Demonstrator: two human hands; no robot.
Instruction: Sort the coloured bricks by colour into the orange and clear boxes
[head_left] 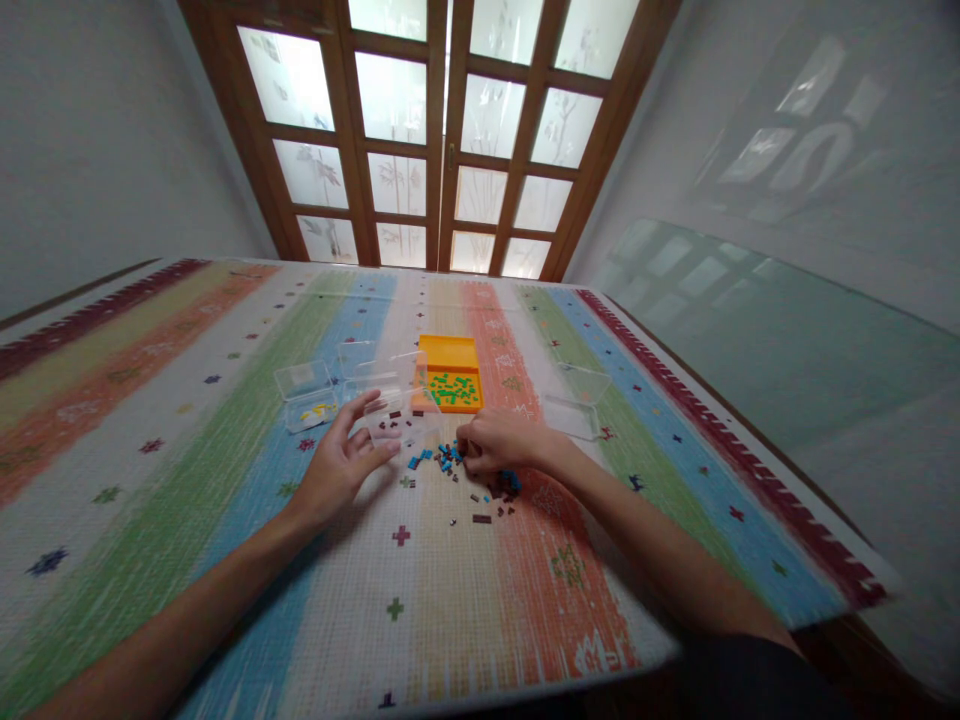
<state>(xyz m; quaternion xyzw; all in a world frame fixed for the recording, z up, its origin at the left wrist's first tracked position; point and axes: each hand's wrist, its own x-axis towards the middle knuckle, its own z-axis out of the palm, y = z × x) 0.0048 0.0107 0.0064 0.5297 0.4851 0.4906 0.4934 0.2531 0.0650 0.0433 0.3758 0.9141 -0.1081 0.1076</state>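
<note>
My left hand (pixel 341 462) loosely cupped, thumb (pixel 381 455) parted from fingers (pixel 363 404); my right hand (pixel 499 440) knuckles up, fingers curled downward; both forearms (pixel 645 510) stretched forward.

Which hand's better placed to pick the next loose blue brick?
Right, probably: the right hand is down between two clusters of blue bricks; the left hand is by the clear box.

Small bright-blue plastic pieces (pixel 510 481) contrast with small dark-brown plastic pieces (pixel 482 519); tiny green plastic pieces (pixel 452 388) stand out against an orange-yellow rectangular plastic box (pixel 448 352). The striped fabric tablecloth (pixel 352 620) carries white, green, blue, cream and coral bands, edged maroon, with small multicoloured motifs.
</note>
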